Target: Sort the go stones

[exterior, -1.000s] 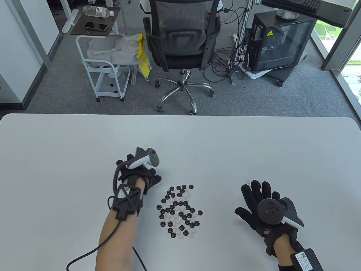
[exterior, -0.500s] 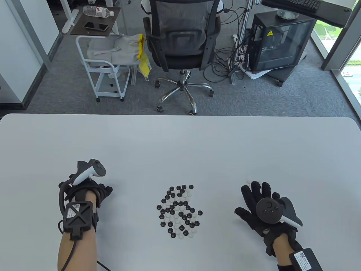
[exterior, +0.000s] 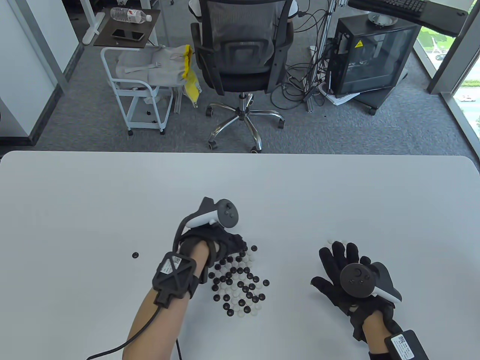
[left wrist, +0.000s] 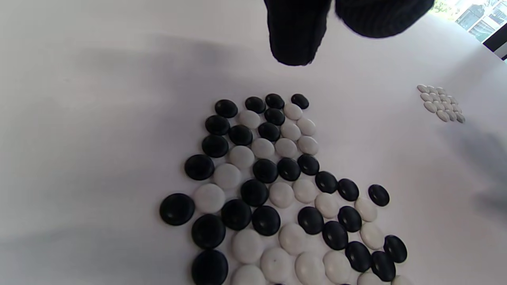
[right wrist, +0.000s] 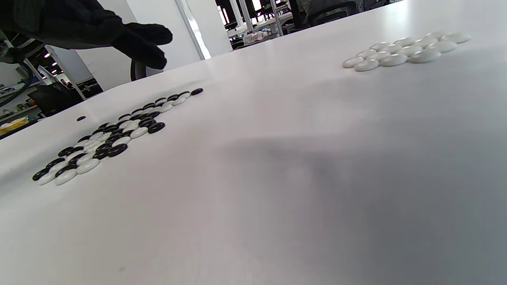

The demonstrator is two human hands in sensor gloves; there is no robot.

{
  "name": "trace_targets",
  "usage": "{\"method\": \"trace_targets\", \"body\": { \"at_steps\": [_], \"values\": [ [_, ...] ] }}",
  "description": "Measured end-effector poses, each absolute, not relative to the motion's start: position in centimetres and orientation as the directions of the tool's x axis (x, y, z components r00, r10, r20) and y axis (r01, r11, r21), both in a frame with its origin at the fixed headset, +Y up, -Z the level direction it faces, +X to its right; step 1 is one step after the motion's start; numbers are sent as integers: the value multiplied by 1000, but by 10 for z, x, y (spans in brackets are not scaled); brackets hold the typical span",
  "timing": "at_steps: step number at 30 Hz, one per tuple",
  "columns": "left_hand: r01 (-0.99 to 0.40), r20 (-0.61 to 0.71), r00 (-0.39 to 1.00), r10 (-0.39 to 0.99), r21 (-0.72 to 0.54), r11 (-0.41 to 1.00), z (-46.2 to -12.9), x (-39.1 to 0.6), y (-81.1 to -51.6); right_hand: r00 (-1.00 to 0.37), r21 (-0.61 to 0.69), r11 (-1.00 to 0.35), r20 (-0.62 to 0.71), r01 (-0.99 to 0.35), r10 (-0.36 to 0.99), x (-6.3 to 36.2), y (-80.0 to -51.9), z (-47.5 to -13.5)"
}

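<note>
A mixed pile of black and white Go stones lies on the white table; it fills the left wrist view. My left hand hovers over the pile's far left corner, and its fingertips hang above the stones with nothing between them. One black stone lies alone to the left. My right hand rests flat with fingers spread, right of the pile. A group of white stones lies by its fingertips, mostly hidden under them in the table view.
The left glove's cable trails off the table's near edge. Beyond the far edge stand an office chair, a white cart and a black cabinet.
My left hand went out to the left, left one black stone lying there, and has come back over the pile's far left corner. The right hand has barely moved.
</note>
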State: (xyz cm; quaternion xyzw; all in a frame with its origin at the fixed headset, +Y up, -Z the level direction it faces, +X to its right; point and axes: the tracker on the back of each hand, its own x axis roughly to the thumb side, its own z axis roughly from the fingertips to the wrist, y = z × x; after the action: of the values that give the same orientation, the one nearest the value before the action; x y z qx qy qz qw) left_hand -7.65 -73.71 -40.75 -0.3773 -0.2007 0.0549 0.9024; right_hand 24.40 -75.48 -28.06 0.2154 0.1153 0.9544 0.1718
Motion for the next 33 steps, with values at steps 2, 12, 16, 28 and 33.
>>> {"method": "trace_targets", "body": {
  "at_steps": [2, 12, 16, 28, 33],
  "values": [
    [70, 334, 908, 255, -719, 692, -409, -61, -749, -847, 294, -913, 372, -281, 380, 244, -755, -281],
    [10, 180, 967, 179, -731, 683, -435, -70, -774, -842, 296, -913, 380, -282, 383, 244, -755, -280],
    [-72, 47, 987, 156, -735, 675, -441, -121, -769, -840, 295, -913, 383, -283, 385, 244, -754, -279],
    [-230, -248, 966, 70, -709, 666, -414, -274, -762, -843, 299, -911, 375, -283, 385, 244, -754, -279],
    [-245, -293, 955, 42, -702, 669, -402, -306, -763, -843, 311, -907, 371, -282, 390, 245, -755, -280]
  ]
}}
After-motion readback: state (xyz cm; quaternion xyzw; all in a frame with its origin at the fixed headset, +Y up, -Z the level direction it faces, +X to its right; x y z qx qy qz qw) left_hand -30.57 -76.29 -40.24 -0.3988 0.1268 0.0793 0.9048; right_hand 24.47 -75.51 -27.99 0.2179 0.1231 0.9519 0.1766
